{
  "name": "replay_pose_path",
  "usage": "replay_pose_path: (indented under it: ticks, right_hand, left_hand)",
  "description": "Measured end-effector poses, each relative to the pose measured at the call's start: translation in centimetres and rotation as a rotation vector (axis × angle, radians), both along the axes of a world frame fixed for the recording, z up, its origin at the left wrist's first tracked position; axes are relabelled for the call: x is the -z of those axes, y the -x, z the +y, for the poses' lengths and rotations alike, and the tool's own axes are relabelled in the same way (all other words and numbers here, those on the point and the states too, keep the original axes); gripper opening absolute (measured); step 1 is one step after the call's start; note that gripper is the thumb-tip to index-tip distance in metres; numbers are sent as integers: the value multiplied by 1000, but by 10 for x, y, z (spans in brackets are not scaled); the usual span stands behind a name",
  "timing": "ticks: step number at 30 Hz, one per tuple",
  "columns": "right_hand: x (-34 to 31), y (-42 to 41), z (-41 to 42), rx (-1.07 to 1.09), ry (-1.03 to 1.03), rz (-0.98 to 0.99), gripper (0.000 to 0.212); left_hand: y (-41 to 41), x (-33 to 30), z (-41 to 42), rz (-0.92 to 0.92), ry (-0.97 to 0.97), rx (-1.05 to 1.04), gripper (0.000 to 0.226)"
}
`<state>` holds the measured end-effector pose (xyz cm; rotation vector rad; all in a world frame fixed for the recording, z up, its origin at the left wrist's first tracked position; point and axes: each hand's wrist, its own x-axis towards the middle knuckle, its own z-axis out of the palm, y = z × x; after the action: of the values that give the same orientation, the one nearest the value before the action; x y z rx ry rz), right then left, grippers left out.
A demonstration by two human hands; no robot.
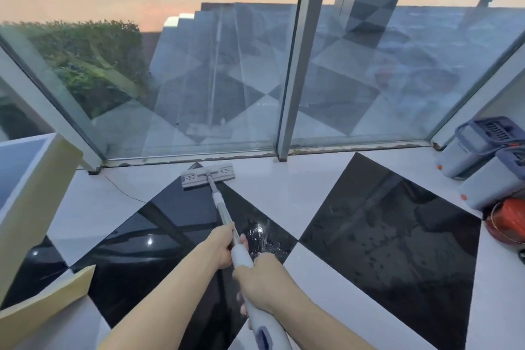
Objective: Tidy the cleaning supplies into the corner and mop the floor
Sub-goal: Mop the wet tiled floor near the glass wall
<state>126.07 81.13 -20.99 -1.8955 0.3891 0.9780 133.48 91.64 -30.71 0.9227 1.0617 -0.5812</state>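
Observation:
Both hands hold a flat mop by its long handle [224, 216]. My left hand [223, 246] grips the shaft higher up, where metal meets the white grip. My right hand [260, 284] is closed around the white grip lower down, nearer me. The grey rectangular mop head [208, 175] lies flat on the black-and-white tiled floor [389, 224], close to the foot of the glass wall. Wet drops glisten on the black tile [260, 233] just right of the handle. Two grey-and-white mop buckets [480, 150] stand in the right corner.
A glass wall [199, 88] with metal posts [298, 65] runs along the far side of the floor. An orange cord reel [507, 220] lies in front of the buckets. At the left stands white-and-beige furniture [34, 196]. A thin dark wire [122, 192] trails across a white tile.

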Motion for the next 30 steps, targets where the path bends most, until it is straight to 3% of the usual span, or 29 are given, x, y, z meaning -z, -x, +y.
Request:
replay_pose_path:
  ticks: [3, 8, 10, 15, 22, 30]
  right_hand:
    - [5, -16, 24, 124, -153, 116, 13]
    - [9, -6, 33, 523, -546, 573, 20]
    - [20, 7, 30, 603, -600, 644, 28]
    - [35, 43, 6, 592, -529, 684, 39]
    - [10, 68, -27, 631, -555, 697, 41]
    - [-18, 168, -85, 498, -473, 651, 40]
  left_hand:
    - [-21, 14, 23, -12, 5, -17, 20]
    - [-23, 23, 40, 9, 5, 49, 22]
    - [-15, 32, 39, 19, -1, 71, 24]
    - [19, 56, 13, 69, -71, 87, 22]
    - [50, 28, -18, 13, -81, 82, 22]
    - [167, -6, -77, -18, -104, 130, 12]
